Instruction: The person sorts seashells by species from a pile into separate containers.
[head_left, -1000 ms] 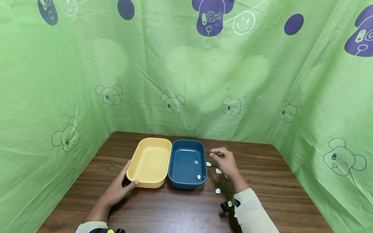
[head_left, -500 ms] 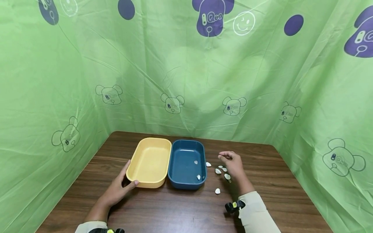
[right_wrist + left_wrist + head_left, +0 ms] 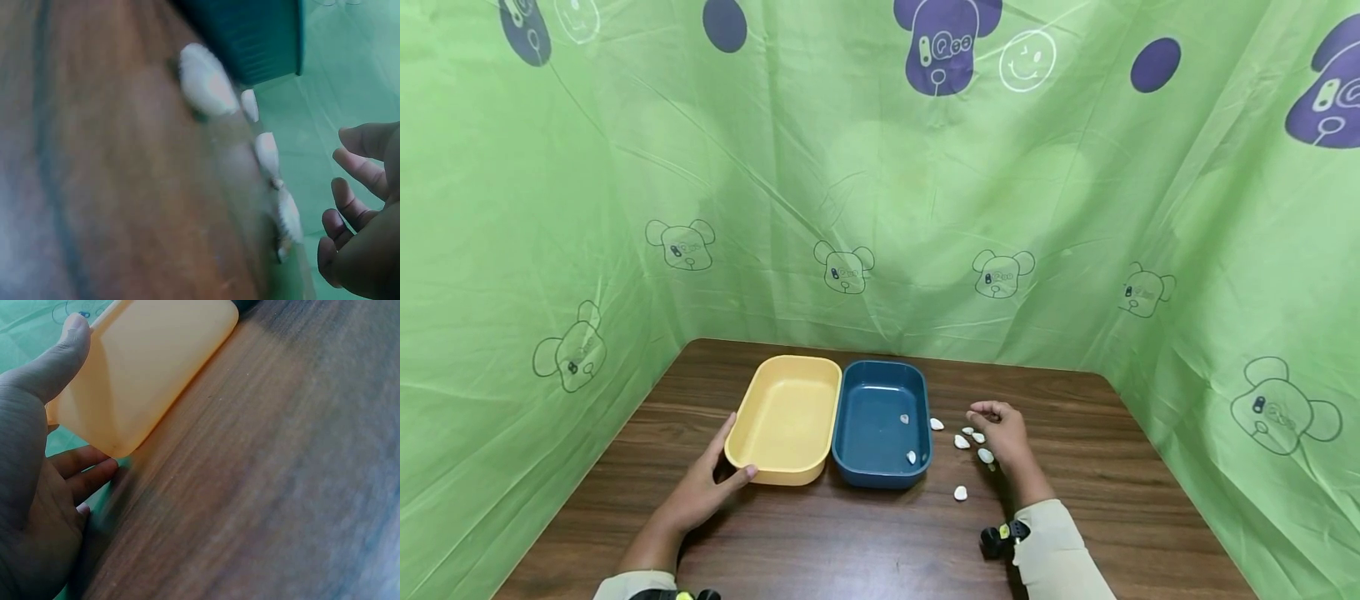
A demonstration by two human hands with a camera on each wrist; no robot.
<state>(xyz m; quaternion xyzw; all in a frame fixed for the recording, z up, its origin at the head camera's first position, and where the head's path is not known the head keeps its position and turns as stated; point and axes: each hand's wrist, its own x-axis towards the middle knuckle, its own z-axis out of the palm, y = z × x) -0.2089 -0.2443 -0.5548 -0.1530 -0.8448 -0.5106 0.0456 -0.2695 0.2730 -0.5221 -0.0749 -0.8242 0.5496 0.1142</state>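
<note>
At the near left corner of the yellow container (image 3: 786, 417), my left hand (image 3: 700, 492) grips it, thumb on the near side and fingers along the left; the left wrist view shows the thumb (image 3: 75, 340) against its wall. My right hand (image 3: 1006, 437) hovers, fingers loosely bent and holding nothing visible, over white shell-like pieces (image 3: 962, 442) on the table. The right wrist view shows that hand (image 3: 369, 212) apart from several pieces (image 3: 205, 81). Two more pieces (image 3: 912, 457) lie inside the blue container (image 3: 880, 479).
The blue container stands directly right of the yellow one on the brown wooden table (image 3: 820, 542). One white piece (image 3: 960, 493) lies nearer the front. Green printed cloth (image 3: 917, 192) hangs behind and along both sides.
My right hand has moved right and then slightly down toward the near side, uncovering several white pieces. My left hand and both containers have stayed in place.
</note>
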